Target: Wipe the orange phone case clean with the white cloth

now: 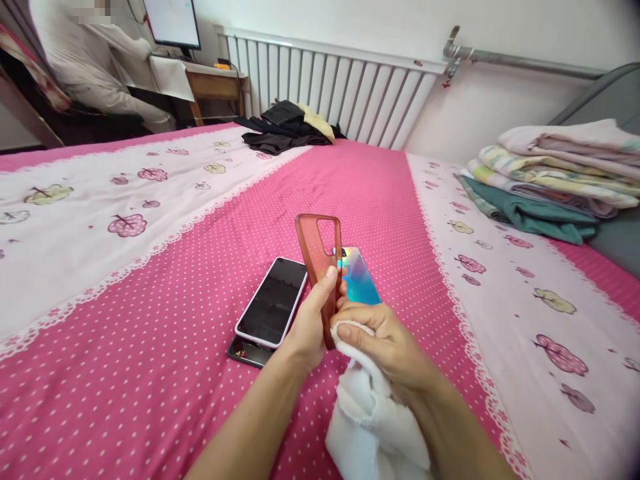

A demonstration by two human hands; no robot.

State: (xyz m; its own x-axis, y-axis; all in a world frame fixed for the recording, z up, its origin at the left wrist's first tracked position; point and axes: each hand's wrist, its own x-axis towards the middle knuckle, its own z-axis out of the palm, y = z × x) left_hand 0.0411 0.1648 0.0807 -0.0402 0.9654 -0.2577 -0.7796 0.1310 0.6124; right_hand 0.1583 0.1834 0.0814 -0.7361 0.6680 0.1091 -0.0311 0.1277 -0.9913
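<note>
My left hand [310,320] grips a translucent red phone case [317,257] and holds it upright above the bed, thumb on its inner face. My right hand [383,343] is closed on a white cloth [370,413] and presses it against the case's lower edge. Behind the case a phone with a shiny blue back [360,280] lies face down. To the left a phone in a pale case [273,301] lies screen up, partly on top of a dark phone [247,351].
The pink polka-dot bedsheet [150,373] has pale floral bands at both sides. Folded blankets [555,180] are stacked at the right. Dark clothes [285,127] lie near the white radiator [340,87]. A person [95,67] sits at the far left by a desk and monitor [173,23].
</note>
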